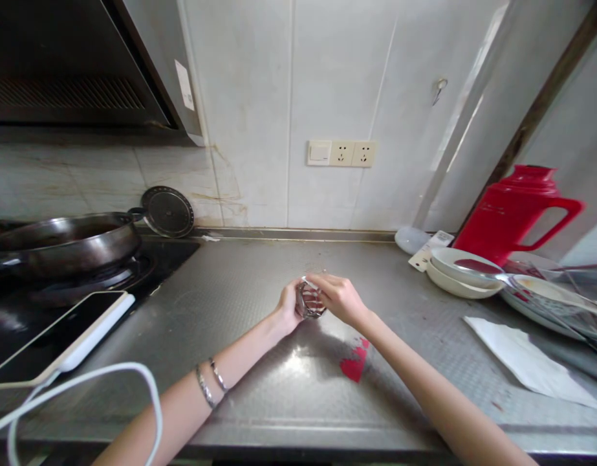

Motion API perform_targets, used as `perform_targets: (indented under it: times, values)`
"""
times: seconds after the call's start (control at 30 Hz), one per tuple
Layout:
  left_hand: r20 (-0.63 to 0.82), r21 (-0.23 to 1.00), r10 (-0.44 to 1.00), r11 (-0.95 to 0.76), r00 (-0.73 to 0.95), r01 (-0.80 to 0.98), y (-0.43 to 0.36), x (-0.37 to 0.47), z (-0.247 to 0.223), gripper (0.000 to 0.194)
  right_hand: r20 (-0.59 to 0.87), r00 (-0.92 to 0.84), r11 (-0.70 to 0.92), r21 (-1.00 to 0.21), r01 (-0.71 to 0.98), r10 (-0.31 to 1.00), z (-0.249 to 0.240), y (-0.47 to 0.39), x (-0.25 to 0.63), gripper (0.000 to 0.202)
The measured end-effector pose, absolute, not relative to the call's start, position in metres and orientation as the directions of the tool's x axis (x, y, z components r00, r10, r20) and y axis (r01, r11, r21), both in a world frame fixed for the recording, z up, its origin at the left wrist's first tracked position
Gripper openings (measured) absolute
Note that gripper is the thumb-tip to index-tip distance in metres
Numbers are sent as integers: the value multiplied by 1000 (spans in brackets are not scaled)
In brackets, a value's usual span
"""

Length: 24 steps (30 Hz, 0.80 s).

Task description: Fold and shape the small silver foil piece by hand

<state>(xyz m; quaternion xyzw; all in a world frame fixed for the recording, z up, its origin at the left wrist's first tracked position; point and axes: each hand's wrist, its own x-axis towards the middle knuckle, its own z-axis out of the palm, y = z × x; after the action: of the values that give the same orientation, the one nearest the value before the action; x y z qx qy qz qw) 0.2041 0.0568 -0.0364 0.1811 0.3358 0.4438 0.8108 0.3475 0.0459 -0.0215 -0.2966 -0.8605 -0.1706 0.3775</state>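
Observation:
A small, ribbed, clear-looking glass (310, 301) is just above or on the steel counter, in front of me. My left hand (291, 303) is wrapped round its left side and holds it. From the right, my right hand (339, 296) reaches over the rim with its fingers bent and pressed together. A small white bit (305, 281) shows at those fingertips; I cannot tell what it is. The inside of the glass is mostly hidden by my fingers. Close below the hands, a red patch (354, 364) marks the counter.
At left, a metal pan (70, 243) stands on the black stove, with a phone (55, 336) and white cable near me. A red thermos (509, 210), stacked bowls (460, 275), plates and a folded white paper (531, 359) occupy the right. Sockets (341, 154) are on the wall.

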Motion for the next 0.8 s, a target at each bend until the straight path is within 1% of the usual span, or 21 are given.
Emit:
perform_targets:
  times: [0.07,0.2,0.4,0.5,0.53,0.6,0.7,0.8]
  values:
    - [-374,633,842,538,388,-557,59,201,-38,31,760,-481,760,-24,650,436,-26,49,351,31]
    - [-390,652,837,546,385,-526,60,197,-35,35,768,-378,738,-178,650,518,-33,48,355,30]
    - [-418,636,839,544,348,-547,56,199,-31,36,780,-268,720,-310,621,566,-37,42,355,29]
    - [-421,599,830,557,365,-576,56,199,-31,35,797,-191,705,-360,611,573,-41,39,354,25]
    - [-419,579,828,560,373,-593,57,199,-32,34,809,-175,706,-357,611,561,-43,37,354,25]
    - [-397,544,838,544,375,-639,58,199,-31,32,833,-190,724,-312,615,520,-47,34,354,27]
    - [-358,514,860,506,363,-693,59,198,-31,26,843,-318,775,-168,609,433,-49,29,355,36]
    - [-389,520,855,512,344,-684,59,198,-31,24,834,-435,807,-22,590,341,-49,25,355,46]
